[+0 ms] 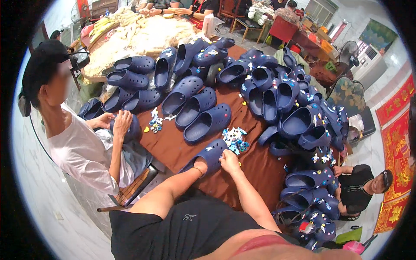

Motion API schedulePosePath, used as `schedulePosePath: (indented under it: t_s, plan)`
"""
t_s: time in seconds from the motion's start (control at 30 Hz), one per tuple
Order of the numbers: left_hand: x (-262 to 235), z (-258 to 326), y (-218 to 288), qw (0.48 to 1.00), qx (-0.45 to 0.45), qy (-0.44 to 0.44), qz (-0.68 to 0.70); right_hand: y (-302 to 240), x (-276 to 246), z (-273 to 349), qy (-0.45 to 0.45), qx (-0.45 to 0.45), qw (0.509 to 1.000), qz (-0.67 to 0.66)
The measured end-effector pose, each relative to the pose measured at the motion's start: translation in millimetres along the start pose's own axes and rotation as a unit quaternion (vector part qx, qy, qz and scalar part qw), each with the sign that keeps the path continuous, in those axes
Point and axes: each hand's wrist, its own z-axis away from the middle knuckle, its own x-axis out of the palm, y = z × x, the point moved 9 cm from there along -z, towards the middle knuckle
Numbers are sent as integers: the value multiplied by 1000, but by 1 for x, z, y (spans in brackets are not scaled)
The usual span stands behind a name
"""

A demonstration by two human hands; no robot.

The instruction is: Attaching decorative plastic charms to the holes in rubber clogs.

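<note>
A navy foam clog (210,152) with round vent holes lies at the near edge of the table, a small white charm on its upper. My left hand (200,164) reaches into the clog's foot opening, so its fingers are hidden inside. On the clog's right side, my right hand (229,162) is closed in a pinch against the upper; whatever it pinches is hidden. Just beyond that hand sits a pile of blue and white charms (236,139). Another navy clog (208,124), with a red charm, stands behind the one I am handling.
Brown cloth (169,145) covers the table. Stacked decorated clogs (299,119) rise on the right, and more clogs (162,69) stand at the back. Close on my left, a seated co-worker (73,138) handles a clog. Another person (362,188) sits beyond the right-hand stacks.
</note>
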Motion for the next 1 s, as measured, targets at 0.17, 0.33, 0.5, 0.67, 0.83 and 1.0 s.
schedulePosePath:
  t_s: [0.17, 0.33, 0.5, 0.67, 0.83, 1.0]
  plan:
    - [-80, 7, 39, 997, 50, 45, 38, 56, -36, -7, 217, 86, 971, -42]
    - [-146, 22, 75, 983, 140, 116, -22, 37, -41, -22, 224, 54, 973, 11]
    - [-76, 25, 13, 938, 14, 295, 182, -78, -1, -12, 77, -223, 971, 37]
    - [19, -15, -2, 982, -41, 23, 181, -101, 16, -2, -22, -221, 967, 124]
    - [-78, 28, 15, 975, 4, 155, 161, -100, 16, -15, -122, -240, 955, 126]
    - [-131, 43, 36, 967, 61, 223, 111, -89, 29, -37, -183, -222, 946, 149]
